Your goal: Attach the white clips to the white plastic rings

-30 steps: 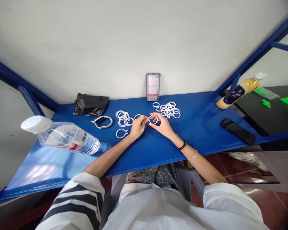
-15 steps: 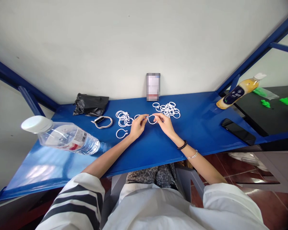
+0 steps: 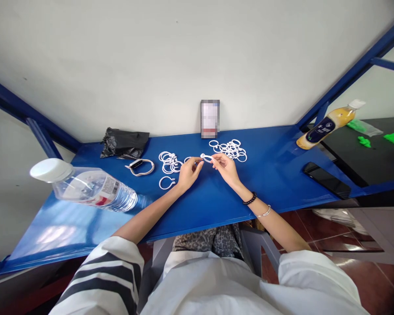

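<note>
My right hand [image 3: 226,169] pinches a white plastic ring [image 3: 207,158] by its right side, above the blue table. The ring is tilted so that it looks like a thin oval, with a small round knob at its left end. Just left of it is my left hand [image 3: 188,173], thumb and fingers drawn together; what they hold, if anything, is too small to make out. Several white rings [image 3: 169,162] lie in a pile left of my left hand, with one open ring [image 3: 166,183] nearer me. Another pile of rings [image 3: 231,151] lies behind my right hand.
On the blue table [image 3: 200,210] a phone [image 3: 210,119] leans against the wall. To the left are a black plastic bag [image 3: 124,143], a watch [image 3: 141,167] and a water bottle [image 3: 92,188]. A juice bottle [image 3: 325,127] and a dark phone [image 3: 326,180] are at right.
The ring between my hands has turned from facing me as a full circle to a flat tilt. Its left end has come away from my left fingers; my right hand still holds it.
</note>
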### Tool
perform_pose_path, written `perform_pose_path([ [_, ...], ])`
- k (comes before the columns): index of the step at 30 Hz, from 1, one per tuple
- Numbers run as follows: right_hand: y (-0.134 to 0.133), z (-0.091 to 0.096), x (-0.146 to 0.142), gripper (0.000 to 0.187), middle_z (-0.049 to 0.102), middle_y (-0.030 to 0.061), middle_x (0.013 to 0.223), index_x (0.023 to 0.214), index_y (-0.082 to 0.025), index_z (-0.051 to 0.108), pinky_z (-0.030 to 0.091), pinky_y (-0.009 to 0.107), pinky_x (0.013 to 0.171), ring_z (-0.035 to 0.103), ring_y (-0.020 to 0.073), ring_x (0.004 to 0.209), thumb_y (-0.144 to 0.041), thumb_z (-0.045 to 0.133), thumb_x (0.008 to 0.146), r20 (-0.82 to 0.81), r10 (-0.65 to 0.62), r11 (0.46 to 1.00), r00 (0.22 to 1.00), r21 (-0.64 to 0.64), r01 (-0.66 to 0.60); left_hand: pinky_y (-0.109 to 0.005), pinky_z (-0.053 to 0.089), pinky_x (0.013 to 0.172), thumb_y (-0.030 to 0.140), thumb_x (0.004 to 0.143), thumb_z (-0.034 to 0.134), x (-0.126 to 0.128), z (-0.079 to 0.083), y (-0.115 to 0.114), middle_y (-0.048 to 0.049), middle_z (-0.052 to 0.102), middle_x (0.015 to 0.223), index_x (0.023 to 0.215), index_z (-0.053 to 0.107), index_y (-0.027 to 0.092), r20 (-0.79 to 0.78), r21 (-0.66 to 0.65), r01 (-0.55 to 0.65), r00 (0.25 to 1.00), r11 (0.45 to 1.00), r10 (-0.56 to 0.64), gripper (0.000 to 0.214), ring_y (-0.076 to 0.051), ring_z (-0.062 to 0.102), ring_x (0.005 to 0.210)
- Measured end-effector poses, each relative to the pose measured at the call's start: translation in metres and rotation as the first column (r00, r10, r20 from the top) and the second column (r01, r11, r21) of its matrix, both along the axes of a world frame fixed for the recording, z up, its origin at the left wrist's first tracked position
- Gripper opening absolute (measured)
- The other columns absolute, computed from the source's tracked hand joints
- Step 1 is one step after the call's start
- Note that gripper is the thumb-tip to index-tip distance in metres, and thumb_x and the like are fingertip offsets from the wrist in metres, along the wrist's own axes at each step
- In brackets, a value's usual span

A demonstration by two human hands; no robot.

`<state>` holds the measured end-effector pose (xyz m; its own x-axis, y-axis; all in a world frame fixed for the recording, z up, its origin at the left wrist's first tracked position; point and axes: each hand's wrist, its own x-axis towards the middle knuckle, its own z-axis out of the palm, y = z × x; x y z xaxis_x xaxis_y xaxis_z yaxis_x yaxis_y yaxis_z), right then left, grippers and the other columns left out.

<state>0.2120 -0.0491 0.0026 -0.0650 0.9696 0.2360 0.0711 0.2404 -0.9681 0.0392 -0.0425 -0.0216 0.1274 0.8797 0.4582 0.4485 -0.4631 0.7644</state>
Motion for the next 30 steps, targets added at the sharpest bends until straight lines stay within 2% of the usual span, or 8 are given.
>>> perform_pose_path([
  [4, -0.0017, 0.0003, -0.0015, 0.029, 0.069, 0.0035, 0.083, 0.091, -0.021, 0.064, 0.054, 0.033, 0.071, 0.064, 0.016, 0.072, -0.049, 0.065, 0.081, 0.044, 0.053, 0.998, 0.998, 0.023, -0.054, -0.024, 0.043, 0.055, 0.042, 0.095, 0.048, -0.0005, -0.0004, 0.0009, -0.0039, 0.064, 0.082, 0.103, 0.063, 0.016, 0.006, -0.004, 0.02, 1.0, 1.0, -0.02, 0.031, -0.01, 0.054, 0.055],
  [8, -0.0031, -0.0004, -0.0031, 0.022, 0.069, 0.0033, 0.084, 0.09, -0.021, 0.064, 0.053, 0.033, 0.074, 0.066, 0.0171, 0.076, -0.043, 0.064, 0.084, 0.134, 0.109, 0.99, 0.985, 0.078, -0.12, -0.024, 0.043, 0.055, 0.047, 0.096, 0.044, -0.001, 0.001, 0.0005, -0.0034, 0.063, 0.08, 0.099, 0.061, 0.016, 0.025, -0.015, 0.033, 0.999, 0.999, -0.033, 0.035, -0.01, 0.053, 0.055],
  [15, -0.0044, 0.0004, -0.0028, 0.013, 0.069, 0.0022, 0.084, 0.087, -0.021, 0.063, 0.051, 0.033, 0.073, 0.065, 0.0174, 0.075, -0.034, 0.06, 0.087, 0.256, 0.165, 0.972, 0.953, 0.122, -0.201, -0.023, 0.041, 0.054, 0.049, 0.097, 0.038, -0.0015, 0.0089, -0.0041, 0.0031, 0.054, 0.06, 0.091, 0.052, 0.018, 0.105, -0.1, 0.089, 0.991, 0.991, -0.078, 0.035, -0.011, 0.054, 0.051],
  [22, -0.0072, 0.0051, -0.0034, 0.015, 0.066, 0.0026, 0.083, 0.086, -0.021, 0.063, 0.052, 0.032, 0.069, 0.061, 0.0161, 0.071, -0.036, 0.058, 0.088, 0.307, 0.153, 0.963, 0.939, 0.166, -0.212, -0.024, 0.04, 0.055, 0.045, 0.098, 0.039, -0.0015, 0.0072, -0.0027, 0.004, 0.05, 0.056, 0.078, 0.049, 0.019, 0.1, -0.042, 0.083, 0.992, 0.996, -0.078, 0.035, -0.011, 0.051, 0.05],
  [26, -0.0069, 0.0042, -0.0029, 0.02, 0.065, 0.005, 0.098, 0.099, -0.023, 0.063, 0.051, 0.03, 0.066, 0.06, 0.0149, 0.073, -0.038, 0.058, 0.088, 0.298, 0.11, 0.966, 0.948, 0.192, -0.172, -0.024, 0.04, 0.055, 0.041, 0.099, 0.04, -0.0023, 0.0057, -0.0024, 0.0034, 0.05, 0.058, 0.075, 0.05, 0.019, 0.086, 0.023, 0.098, 0.991, 0.995, -0.1, 0.034, -0.01, 0.05, 0.051],
  [30, -0.0061, 0.0023, -0.0027, 0.033, 0.061, 0.0077, 0.118, 0.119, -0.025, 0.059, 0.053, 0.03, 0.067, 0.062, 0.0164, 0.085, -0.04, 0.057, 0.089, 0.331, 0.128, 0.973, 0.935, 0.142, -0.183, -0.025, 0.039, 0.056, 0.038, 0.099, 0.04, -0.0027, 0.0061, -0.0032, 0.0027, 0.05, 0.059, 0.074, 0.051, 0.019, 0.044, 0.084, 0.115, 0.992, 0.99, -0.119, 0.033, -0.011, 0.049, 0.053],
])
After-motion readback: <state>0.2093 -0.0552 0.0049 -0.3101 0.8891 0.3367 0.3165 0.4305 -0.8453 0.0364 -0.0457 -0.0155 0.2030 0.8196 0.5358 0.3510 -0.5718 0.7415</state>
